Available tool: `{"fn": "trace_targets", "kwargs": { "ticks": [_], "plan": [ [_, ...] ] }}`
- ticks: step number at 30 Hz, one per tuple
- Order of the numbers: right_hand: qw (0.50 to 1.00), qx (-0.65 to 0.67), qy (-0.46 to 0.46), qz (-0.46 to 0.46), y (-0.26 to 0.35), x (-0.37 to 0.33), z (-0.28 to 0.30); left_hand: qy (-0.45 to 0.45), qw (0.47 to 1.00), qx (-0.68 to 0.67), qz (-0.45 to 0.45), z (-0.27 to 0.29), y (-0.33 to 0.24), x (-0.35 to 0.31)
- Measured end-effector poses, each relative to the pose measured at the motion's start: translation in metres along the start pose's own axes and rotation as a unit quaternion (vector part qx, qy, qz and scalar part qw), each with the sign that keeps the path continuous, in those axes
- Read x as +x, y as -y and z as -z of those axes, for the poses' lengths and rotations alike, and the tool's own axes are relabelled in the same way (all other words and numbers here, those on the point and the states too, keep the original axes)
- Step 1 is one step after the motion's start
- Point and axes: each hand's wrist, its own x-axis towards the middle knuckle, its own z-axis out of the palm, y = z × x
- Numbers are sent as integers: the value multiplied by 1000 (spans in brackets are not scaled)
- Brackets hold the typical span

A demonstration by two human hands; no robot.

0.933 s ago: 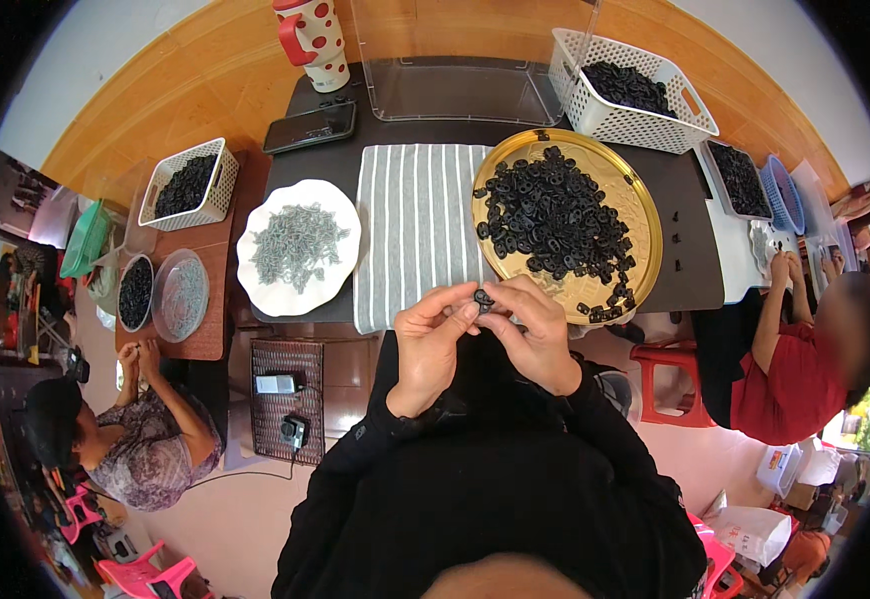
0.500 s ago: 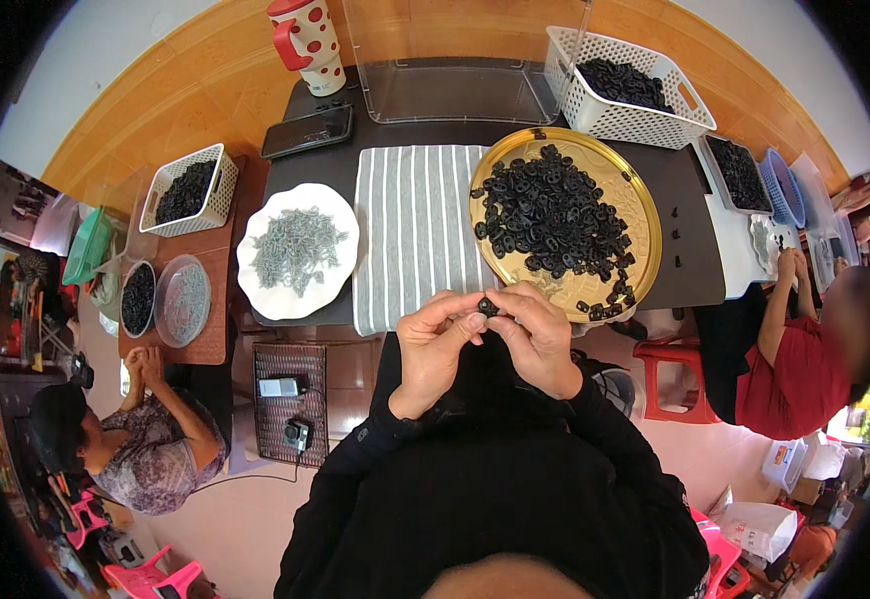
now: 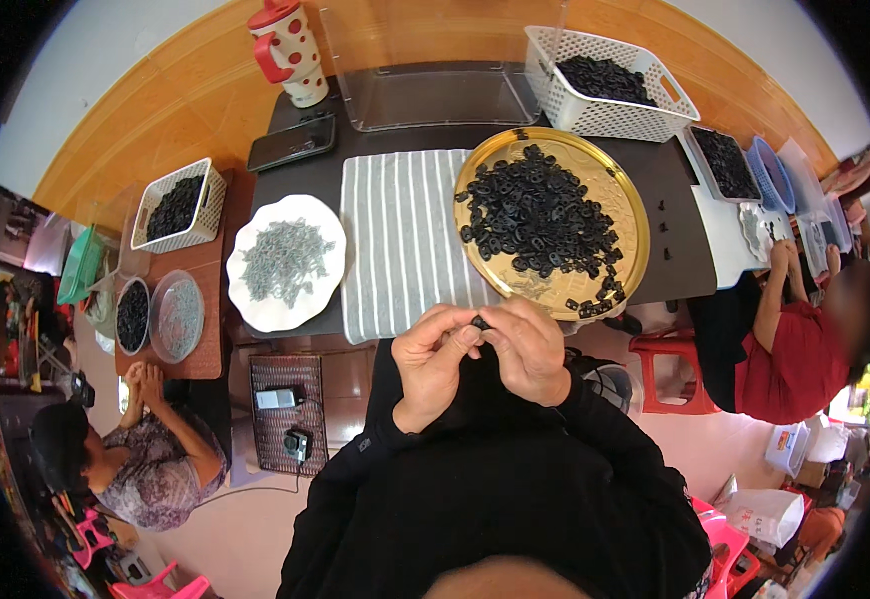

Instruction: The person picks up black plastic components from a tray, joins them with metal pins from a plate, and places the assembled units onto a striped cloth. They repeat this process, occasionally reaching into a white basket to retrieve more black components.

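Between my fingertips, just off the table's near edge, is a small black plastic piece (image 3: pixel 480 322), mostly covered by the fingers. My left hand (image 3: pixel 433 361) pinches it from one side and my right hand (image 3: pixel 527 351) from the other. Beyond them lies a grey and white striped cloth (image 3: pixel 395 240). To its right a round gold tray (image 3: pixel 634 215) carries a heap of small black plastic pieces (image 3: pixel 540 210), many with holes. Left of the cloth, a white scalloped plate (image 3: pixel 245 304) holds a pile of small clear or silvery parts (image 3: pixel 288 260).
At the back stand a clear plastic box (image 3: pixel 445 100), a white basket (image 3: pixel 609 115) of black pieces, a phone (image 3: pixel 293 143) and a spotted tumbler (image 3: pixel 290 55). Co-workers sit at left (image 3: pixel 155 454) and right (image 3: pixel 794 359). A red stool (image 3: pixel 669 369) stands at right.
The view has shifted slightly, so the table things appear a little farther left. Both hands still pinch the black piece, which is now more covered by the fingers.
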Motion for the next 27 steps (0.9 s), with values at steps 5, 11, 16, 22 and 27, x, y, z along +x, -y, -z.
{"fn": "trace_targets", "kwargs": {
  "ticks": [5,11,16,22,27],
  "plan": [
    [998,7,2,-66,3,-1,10,12,1000,0,17,-1,-2,2],
    [926,58,16,-373,-31,73,112,46,996,39,64,11,3,9],
    [952,87,-153,-249,-104,177,191,33,996,40,77,2,-3,13],
    [940,-183,172,-233,-142,89,168,-1,992,73,100,18,5,11],
    [936,-253,165,-182,-138,52,153,9,987,86,134,11,6,17]
  ]
}}
